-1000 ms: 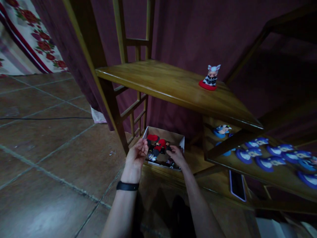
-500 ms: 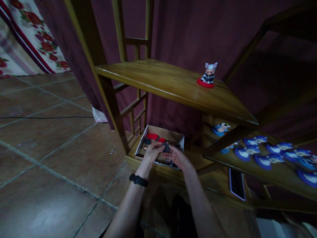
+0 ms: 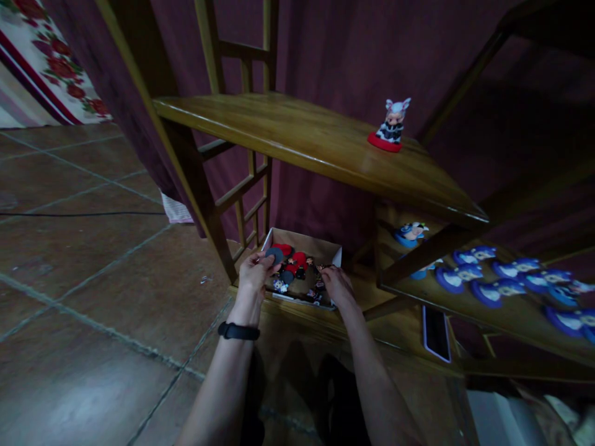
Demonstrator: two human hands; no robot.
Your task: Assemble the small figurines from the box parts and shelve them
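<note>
A small open cardboard box (image 3: 320, 251) sits on the lowest wooden shelf and holds several small figures on red and dark round bases. My left hand (image 3: 255, 277) is at the box's left edge, fingers closed on a dark round-based figure (image 3: 275, 254). My right hand (image 3: 336, 285) reaches into the box's right side, fingers curled down among the figures; what they grip is hidden. A black band is on my left wrist.
A figure on a red base (image 3: 388, 127) stands on the upper wooden shelf (image 3: 302, 139). Several blue-based figures (image 3: 478, 279) lie on the right shelf. A phone (image 3: 436, 333) lies on the low board. Tiled floor (image 3: 93, 279) spreads left, with a cable across it.
My hands met over the box half a second ago, then parted; the left hand now holds a dark-based figure at the left edge. The view shifted slightly right.
</note>
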